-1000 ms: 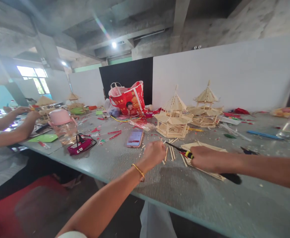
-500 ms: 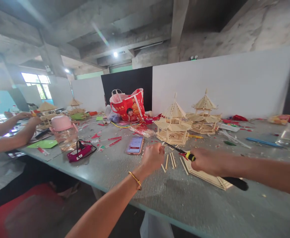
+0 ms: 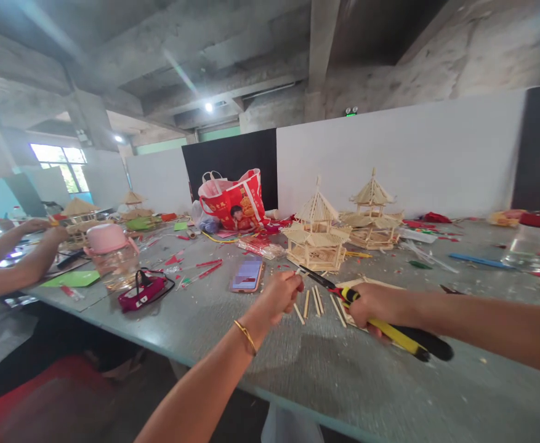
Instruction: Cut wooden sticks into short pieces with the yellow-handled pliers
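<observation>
Inward from the tabletop's (image 3: 366, 387) near edge, the right hand's (image 3: 372, 303) grip is clamped round the pliers (image 3: 349, 295) and the left hand's (image 3: 282, 294) seemingly pinched on a stick (image 3: 300, 272) at their tips, where a slip could nick that hand.

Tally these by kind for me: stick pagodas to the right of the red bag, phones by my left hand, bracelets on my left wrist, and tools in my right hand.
Stick pagodas: 2
Phone: 1
Gold bracelet: 1
Yellow-and-black-handled tool: 1
Total: 5
</observation>
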`<state>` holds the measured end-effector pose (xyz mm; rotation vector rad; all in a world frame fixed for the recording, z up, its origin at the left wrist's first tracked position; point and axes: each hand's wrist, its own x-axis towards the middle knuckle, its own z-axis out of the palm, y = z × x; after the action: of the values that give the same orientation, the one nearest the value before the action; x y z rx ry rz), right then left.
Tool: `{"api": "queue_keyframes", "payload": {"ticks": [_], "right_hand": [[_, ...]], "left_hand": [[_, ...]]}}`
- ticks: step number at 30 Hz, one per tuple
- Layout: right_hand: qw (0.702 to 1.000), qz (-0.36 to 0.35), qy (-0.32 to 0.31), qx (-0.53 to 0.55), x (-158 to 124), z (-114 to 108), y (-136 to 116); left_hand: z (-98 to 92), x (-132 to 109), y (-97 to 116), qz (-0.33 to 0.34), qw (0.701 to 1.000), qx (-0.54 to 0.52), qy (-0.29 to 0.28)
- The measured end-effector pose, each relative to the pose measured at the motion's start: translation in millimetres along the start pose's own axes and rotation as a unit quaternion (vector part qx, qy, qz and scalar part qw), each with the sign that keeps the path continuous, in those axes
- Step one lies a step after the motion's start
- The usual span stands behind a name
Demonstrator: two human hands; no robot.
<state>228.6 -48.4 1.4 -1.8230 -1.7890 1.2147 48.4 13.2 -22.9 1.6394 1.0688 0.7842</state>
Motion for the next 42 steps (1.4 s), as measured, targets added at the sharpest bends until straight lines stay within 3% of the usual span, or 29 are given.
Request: {"api": "queue_keyframes", "payload": {"ticks": [3,7,9,11,14,17,18,24,30,37,40,42], "right_hand": [[0.999,-0.003,-0.014,0.03,0,1,8],[1.0,0.0,0.012,-0.017,-1,2,11],[0.998,0.003,0.031,-0.051,-2,3,10],[0.995,-0.001,0.05,-0.081,-4,3,7],[0.989,0.002,0.076,-0.129,-5,2,2],[0.985,0.027,0.086,-0.148,-3,0,0],[0.985,0.038,0.079,-0.147,-3,0,1],[0.997,0.055,-0.047,0.005,0,-3,11],[0.999,0.043,0.005,-0.001,3,-4,21],[0.998,0.029,-0.017,0.054,1,-2,23],[0.974,0.047,-0.102,0.197,-4,0,13],[0.926,0.073,-0.184,0.321,-11,3,4]], "left_hand": [[-6.3,-3,4,-0.075,0.981,-0.149,-0.101],[-5.4,-7,8,-0.103,0.965,-0.195,-0.145],[-0.6,-9,9,-0.057,0.989,-0.097,-0.095],[5.6,-10,8,0.018,1.0,0.018,0.006],[13.2,-10,1,0.13,0.962,0.2,0.131],[15.3,-5,-9,0.17,0.911,0.35,0.137],[14.9,-3,-11,0.168,0.907,0.365,0.129],[9.3,1,-10,0.152,0.93,0.31,0.128],[8.1,-2,-8,0.141,0.933,0.304,0.132],[6.0,-3,-6,0.158,0.93,0.304,0.131],[10.4,-2,-6,0.149,0.955,0.21,0.15],[15.4,-1,-6,0.12,0.978,0.083,0.149]]}}
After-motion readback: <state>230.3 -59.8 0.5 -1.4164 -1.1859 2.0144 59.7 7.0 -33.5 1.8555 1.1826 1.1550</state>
